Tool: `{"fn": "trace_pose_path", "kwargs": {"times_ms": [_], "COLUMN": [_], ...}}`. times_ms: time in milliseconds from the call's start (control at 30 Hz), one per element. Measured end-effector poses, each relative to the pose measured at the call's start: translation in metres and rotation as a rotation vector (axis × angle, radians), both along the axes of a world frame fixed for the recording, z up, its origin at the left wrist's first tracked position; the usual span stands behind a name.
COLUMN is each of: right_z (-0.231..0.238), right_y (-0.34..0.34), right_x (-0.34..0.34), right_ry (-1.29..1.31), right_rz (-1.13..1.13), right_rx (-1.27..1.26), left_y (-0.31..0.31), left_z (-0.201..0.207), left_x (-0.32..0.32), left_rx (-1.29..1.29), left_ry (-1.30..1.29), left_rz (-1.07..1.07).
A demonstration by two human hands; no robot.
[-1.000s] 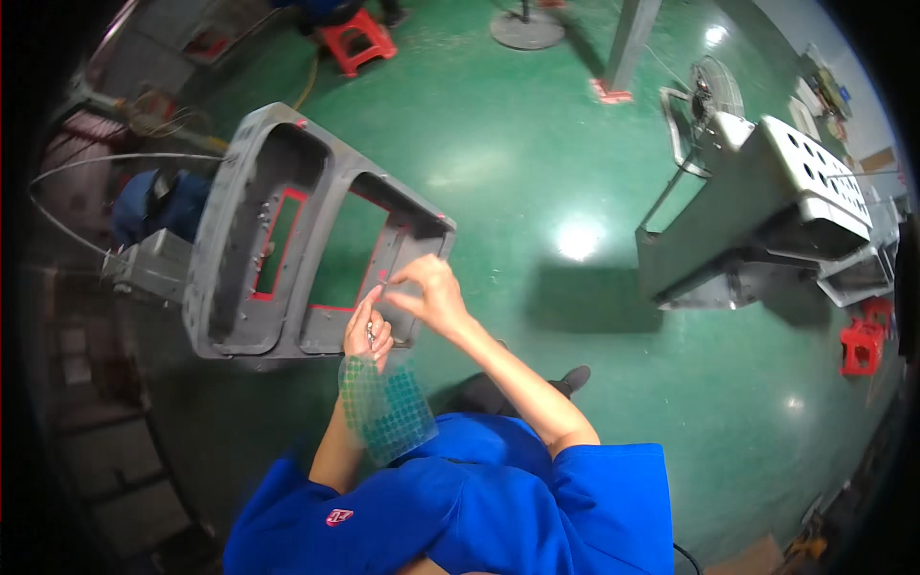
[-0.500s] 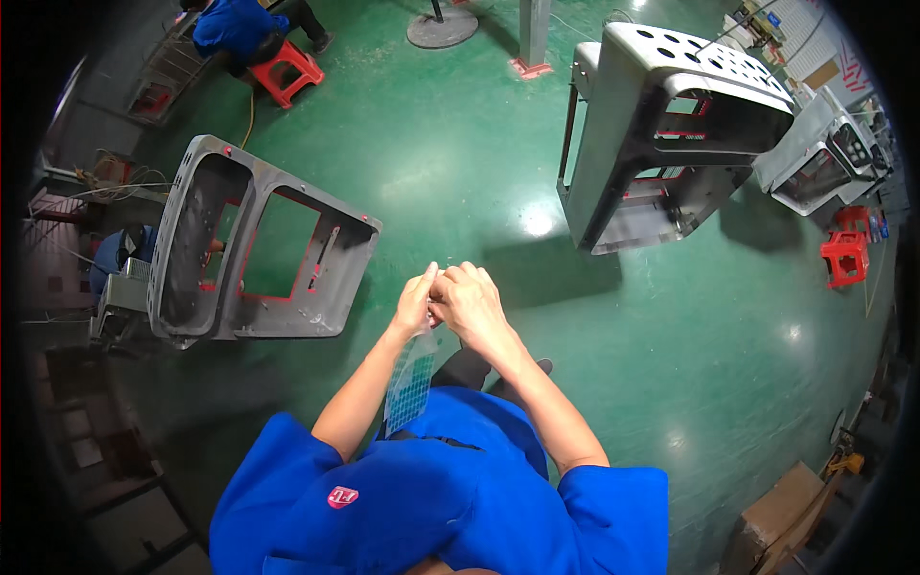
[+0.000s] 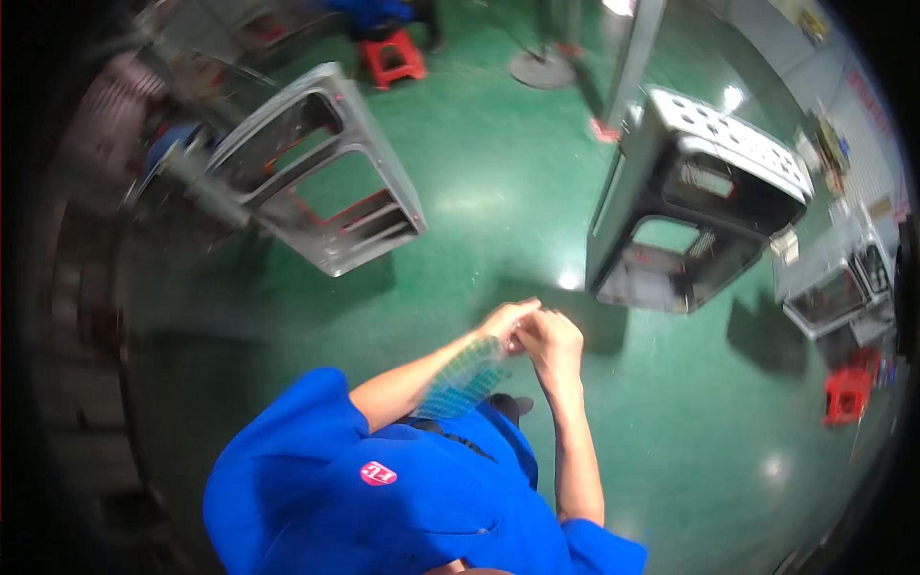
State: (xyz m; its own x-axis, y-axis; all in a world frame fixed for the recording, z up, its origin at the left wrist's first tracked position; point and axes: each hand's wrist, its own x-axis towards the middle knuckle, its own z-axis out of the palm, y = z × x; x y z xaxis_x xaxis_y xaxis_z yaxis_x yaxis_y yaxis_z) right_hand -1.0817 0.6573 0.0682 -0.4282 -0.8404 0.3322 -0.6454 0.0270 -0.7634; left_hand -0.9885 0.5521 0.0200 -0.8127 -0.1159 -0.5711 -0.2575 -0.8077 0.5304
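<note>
In front of my body, my left hand (image 3: 508,323) grips the upper end of a clear sheet (image 3: 462,378) with rows of small teal rectangles, like a sticker sheet. The sheet hangs down beside my left forearm and is smeared by motion. My right hand (image 3: 556,342) meets the left one, its fingers curled and pinched together at the sheet's top end. Whatever lies between the right fingertips is too small and hidden to make out.
A grey metal housing (image 3: 368,158) with red-edged openings hangs or stands at the left. To the right is a larger housing (image 3: 599,251), dark inside with a white perforated top; another housing (image 3: 822,287) is beyond it. Red stools (image 3: 391,59), a grey post (image 3: 632,67) and a seated person (image 3: 374,14) also show.
My view has turned, so the housings sit differently in the picture. Both hands stay together and appear farther right and lower, with the sheet now slanting along my left forearm.
</note>
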Motion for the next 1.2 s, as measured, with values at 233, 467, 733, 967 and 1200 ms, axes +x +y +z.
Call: {"fn": "trace_pose_path", "kwargs": {"times_ms": [233, 467, 733, 967, 1200], "right_z": [0.021, 0.011, 0.005, 0.019, -0.003], "right_y": [0.029, 0.029, -0.013, -0.06, -0.126], "right_x": [-0.023, -0.063, -0.143, -0.217, -0.237], "right_ry": [-0.115, -0.142, -0.54, -0.262, -0.146], "right_rz": [0.087, 0.277, 0.042, -0.511, -0.714], "right_rx": [0.239, 0.157, -0.042, -0.384, -0.591], "left_y": [0.047, 0.045, -0.053, -0.104, -0.125], "left_z": [-0.011, -0.002, -0.006, 0.02, 0.005], "left_x": [-0.021, -0.032, -0.103, -0.218, -0.264], "left_rx": [-0.187, 0.089, 0.079, -0.174, -0.378], "left_ry": [0.16, 0.062, 0.206, 0.141, 0.145], "left_rz": [0.162, 0.143, -0.017, -0.067, -0.157]}}
